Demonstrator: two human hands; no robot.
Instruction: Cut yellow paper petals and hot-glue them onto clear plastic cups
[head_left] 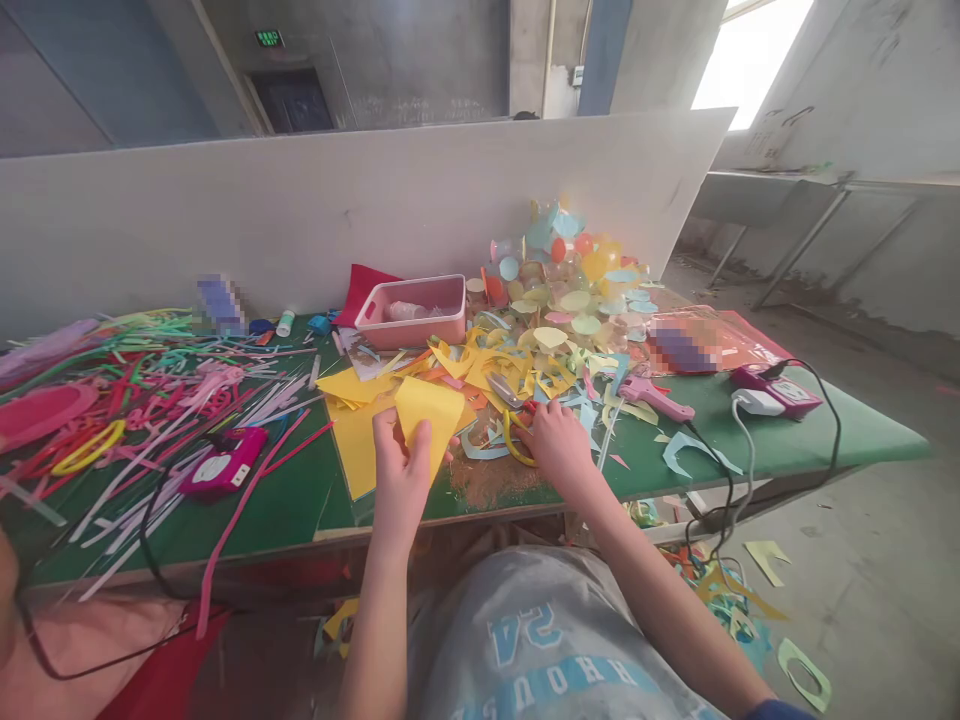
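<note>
My left hand (401, 470) pinches a yellow paper sheet (429, 420) upright at its lower edge, above a larger yellow sheet (358, 445) lying on the green table (277, 530). My right hand (559, 445) rests among the cut scraps and appears to hold yellow-handled scissors (517, 425), whose metal blades (504, 390) point up and to the left. Yellow offcuts (510, 365) lie just beyond the scissors. A patch of brown sawdust-like debris (487, 482) lies on the table between my hands.
Coloured strips (165, 385) cover the table's left side. A pink tray (411, 312) and a heap of translucent discs (562, 265) stand at the back. A pink glue gun (656, 398) and corded devices lie right, before a white partition (337, 210). Scraps lie on the floor (862, 620).
</note>
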